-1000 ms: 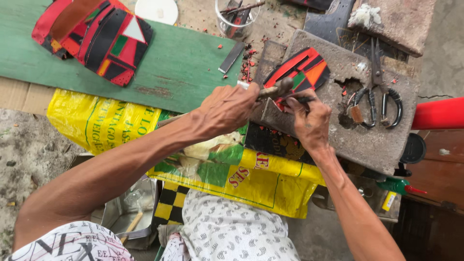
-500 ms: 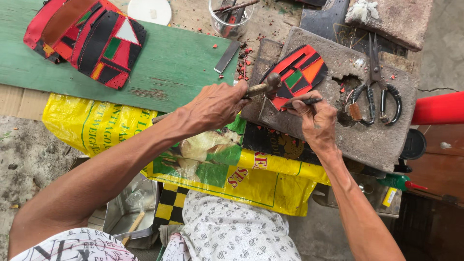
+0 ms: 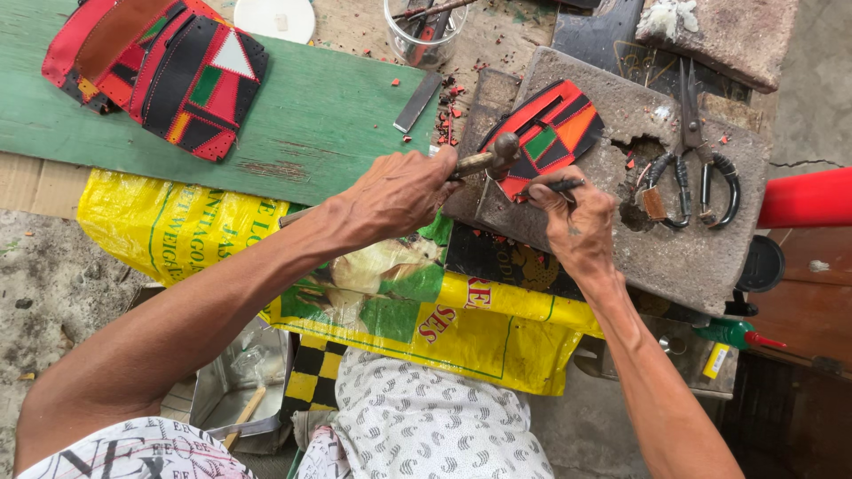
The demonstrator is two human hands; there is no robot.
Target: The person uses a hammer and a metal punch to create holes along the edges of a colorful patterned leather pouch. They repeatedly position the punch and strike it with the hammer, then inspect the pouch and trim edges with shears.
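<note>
On the grey stone slab [image 3: 674, 239] at the right end of the desk: a flat leather piece [image 3: 546, 133] patched in red, black, orange and green, lying near the slab's upper left corner. Left hand [image 3: 399, 191] wrapped tight around the handle of a small hammer [image 3: 484, 160], fingers closed on it, rounded head hovering just above the near edge of the leather piece. Right hand [image 3: 577, 222] resting on the slab just below that piece, fingers pinched shut on a thin dark punch [image 3: 555, 186], its tip touching the piece's lower edge beside the hammer head. Further right on the slab, near a ragged hole: a pair of black-handled scissors [image 3: 697, 168], blades pointing toward the far edge. Along the far left of the desk, on a green board [image 3: 328, 115]: a stack of similar patchwork pieces [image 3: 160, 66] in red and black, well apart from both hands. Near the far edge, a clear glass jar [image 3: 426, 31] holding tools, and a white round lid [image 3: 275, 18] beside it. Draped over the near edge below the hands: a yellow printed sack [image 3: 169, 235].
</note>
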